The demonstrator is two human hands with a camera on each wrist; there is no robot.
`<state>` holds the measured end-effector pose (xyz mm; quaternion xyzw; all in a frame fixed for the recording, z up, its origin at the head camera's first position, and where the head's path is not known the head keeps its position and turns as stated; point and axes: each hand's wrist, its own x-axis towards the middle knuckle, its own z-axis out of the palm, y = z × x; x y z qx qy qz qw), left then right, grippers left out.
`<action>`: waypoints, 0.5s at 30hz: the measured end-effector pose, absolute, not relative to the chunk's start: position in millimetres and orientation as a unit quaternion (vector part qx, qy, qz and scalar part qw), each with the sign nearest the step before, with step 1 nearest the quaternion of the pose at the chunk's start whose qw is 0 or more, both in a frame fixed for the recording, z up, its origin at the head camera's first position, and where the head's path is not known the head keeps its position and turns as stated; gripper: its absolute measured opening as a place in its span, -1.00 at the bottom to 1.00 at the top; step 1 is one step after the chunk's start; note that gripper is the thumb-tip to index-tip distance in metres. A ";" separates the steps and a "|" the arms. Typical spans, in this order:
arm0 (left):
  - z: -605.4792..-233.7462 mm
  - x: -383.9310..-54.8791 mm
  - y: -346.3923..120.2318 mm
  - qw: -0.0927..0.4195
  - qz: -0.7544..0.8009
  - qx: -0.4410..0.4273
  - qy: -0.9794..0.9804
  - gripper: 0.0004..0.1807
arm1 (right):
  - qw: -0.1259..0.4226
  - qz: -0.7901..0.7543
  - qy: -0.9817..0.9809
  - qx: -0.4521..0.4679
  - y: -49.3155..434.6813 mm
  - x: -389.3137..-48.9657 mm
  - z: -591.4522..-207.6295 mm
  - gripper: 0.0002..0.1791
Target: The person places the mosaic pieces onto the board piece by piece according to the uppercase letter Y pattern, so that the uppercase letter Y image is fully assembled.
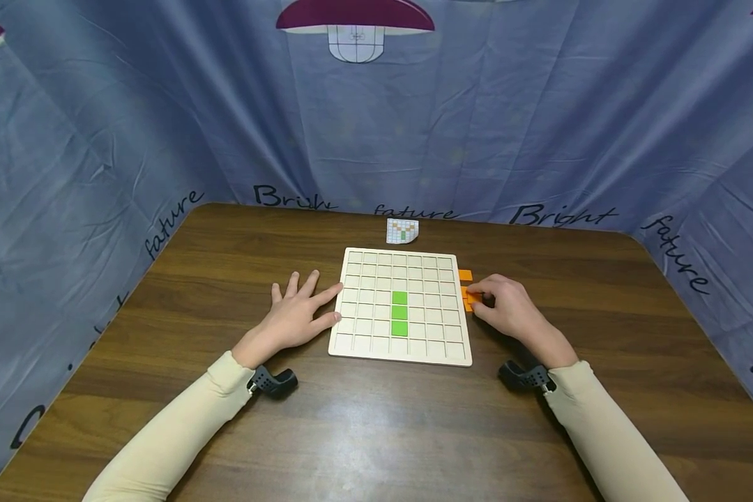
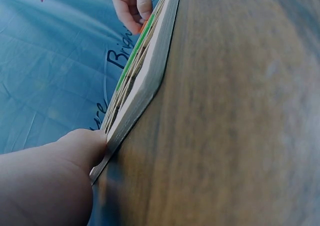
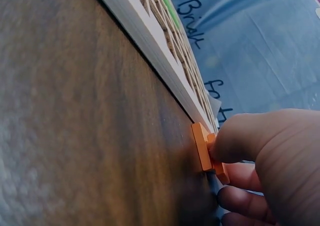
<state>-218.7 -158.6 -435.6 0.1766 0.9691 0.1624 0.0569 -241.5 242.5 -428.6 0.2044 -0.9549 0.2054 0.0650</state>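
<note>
A pale wooden grid board [image 1: 364,343] lies on the table, with three green square tiles [image 1: 399,313] in one column of its cells. At its left edge rests my left hand [image 1: 295,317], fingers spread, thumb and index fingertip touching the rim. Beside the right edge, my right hand [image 1: 507,307] pinches an orange tile [image 1: 473,298] between thumb and fingers. Close under it lies another orange tile [image 3: 201,147], against the board's side in the right wrist view. A further orange tile [image 1: 465,275] sits a little farther back along that edge.
Behind the board lies a small paper card [image 1: 402,231] printed with a coloured grid pattern. The brown wooden table [image 1: 376,432] reaches back to a blue curtain [image 1: 464,125] with lettering. A dark wrist device [image 1: 276,382] is strapped on each forearm.
</note>
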 end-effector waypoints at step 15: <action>-435.9 -219.4 -158.3 0.059 0.160 0.178 0.969 -0.33 | 0.063 0.190 -0.954 0.225 245.7 -240.0 -427.3 -0.67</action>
